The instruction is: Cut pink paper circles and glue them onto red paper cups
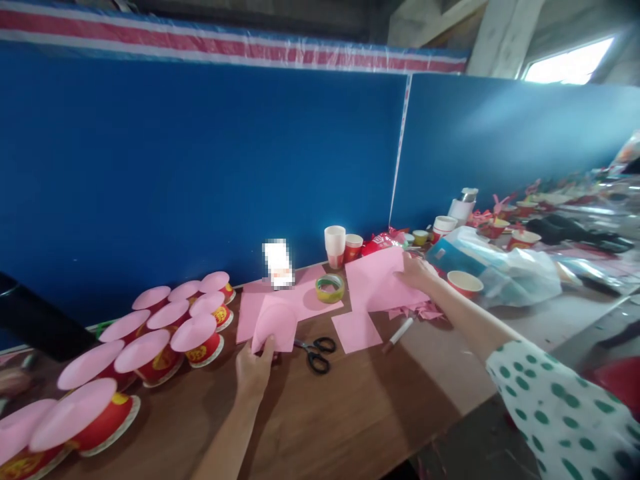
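My left hand [254, 369] pinches a piece of pink paper [276, 323] with a rounded outline, over the left part of the table. Farther right, my right hand [419, 272] grips the edge of a larger pink paper sheet [373, 280], its fingers partly hidden by the sheet. Black-handled scissors [319, 355] lie just right of my left hand, their blades partly under the paper. A small pink square [357, 331] rests between my hands, near a white marker [400, 332]. Behind sits a roll of tape [330, 288] on pink sheets [315, 293].
Several upside-down red paper cups [203, 352] topped with pink discs [143, 350] stand at left. Stacked cups [335, 245], a plastic bag [525, 270] and an upright cup [465, 283] are at right. A blue partition [200, 153] rises behind. Another person's hand [17, 381] shows at the left edge.
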`<state>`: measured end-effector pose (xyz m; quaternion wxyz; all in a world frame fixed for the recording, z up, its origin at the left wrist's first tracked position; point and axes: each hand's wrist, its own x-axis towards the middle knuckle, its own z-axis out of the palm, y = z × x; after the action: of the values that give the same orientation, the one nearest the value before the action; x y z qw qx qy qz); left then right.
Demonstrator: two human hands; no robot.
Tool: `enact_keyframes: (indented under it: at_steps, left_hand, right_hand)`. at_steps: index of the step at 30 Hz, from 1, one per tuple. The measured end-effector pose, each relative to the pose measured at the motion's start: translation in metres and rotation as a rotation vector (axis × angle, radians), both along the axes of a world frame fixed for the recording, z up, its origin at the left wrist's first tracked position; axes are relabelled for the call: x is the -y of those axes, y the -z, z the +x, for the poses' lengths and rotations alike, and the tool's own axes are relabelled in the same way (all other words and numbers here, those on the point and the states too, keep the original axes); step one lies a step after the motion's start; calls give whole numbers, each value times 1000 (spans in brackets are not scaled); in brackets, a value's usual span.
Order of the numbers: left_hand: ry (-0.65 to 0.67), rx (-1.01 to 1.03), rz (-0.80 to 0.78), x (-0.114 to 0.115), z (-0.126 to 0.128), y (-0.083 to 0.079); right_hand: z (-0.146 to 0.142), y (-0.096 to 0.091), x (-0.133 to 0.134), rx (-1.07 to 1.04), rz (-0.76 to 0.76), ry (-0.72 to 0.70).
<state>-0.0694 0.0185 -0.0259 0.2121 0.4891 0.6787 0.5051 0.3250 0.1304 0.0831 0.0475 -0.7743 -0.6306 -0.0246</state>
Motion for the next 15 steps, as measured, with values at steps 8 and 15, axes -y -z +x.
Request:
enact_keyframes:
  at_steps: [8, 15]
  left_hand:
    - [22, 22, -19, 2, 2, -4]
    - [43, -24, -14, -1, 0, -1]
  right_hand:
    - [9, 7, -1, -22, -22, 61]
    - [-13, 23, 9, 4, 63, 56]
